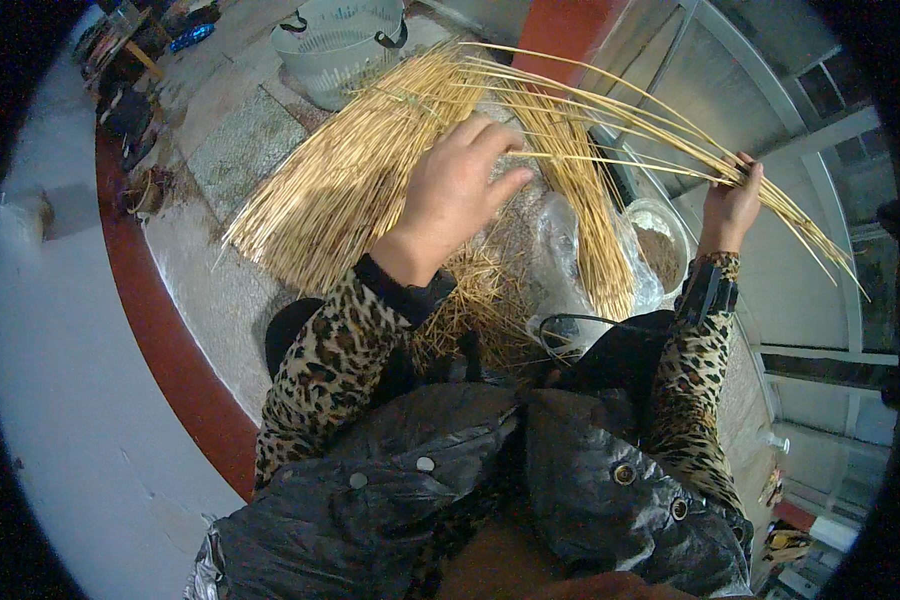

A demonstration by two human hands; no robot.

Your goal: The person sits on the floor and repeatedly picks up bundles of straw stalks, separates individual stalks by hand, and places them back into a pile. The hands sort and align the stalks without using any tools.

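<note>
My right hand (pixel 733 196) grips a thin bunch of long straw-coloured stalks (pixel 645 124), raised at the right; their far ends reach back over the piles. My left hand (pixel 461 187) is over the edge of a large pile of stalks (pixel 345 172), with its thumb apart from the fingers; one stalk passes close to its fingertips, and whether it touches them I cannot tell. A narrower bundle of stalks (pixel 581 202) lies on the floor between my hands. Short broken pieces of straw (pixel 480 300) are heaped just in front of me.
A pale plastic basket (pixel 337 45) with dark handles stands beyond the large pile. Clear plastic film (pixel 559 240) lies by the narrow bundle, near a round tub (pixel 682 251) holding brown material. Glazed panels (pixel 784 262) line the right side; a wall with a red base band (pixel 146 300) runs along the left.
</note>
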